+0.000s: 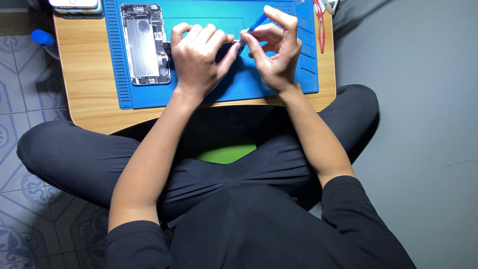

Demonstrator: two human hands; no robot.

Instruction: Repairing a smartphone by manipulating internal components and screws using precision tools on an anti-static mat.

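Sitting cross-legged on a tiled floor [20, 69], the person wore black clothing, with a green patch [226, 153] visible between the knees. Both forearms reached away over the near edge of a small wooden table [89, 94]. On it lay a blue work mat [239, 87] with ridged borders. Above the mat, the left hand [199, 57] was curled closed, its thumb and fingers pinching a small part that could not be made out. Just right of it, touching at the fingertips, the right hand [276, 50] was clamped on a slim blue tool [255, 26], whose tip met the pinched part. Left of the hands, an opened phone body [144, 45] lay flat on the mat, internals exposed. At the far right edge lay a red-handled tool [319, 25]; at the far left, a blue cap [42, 37].
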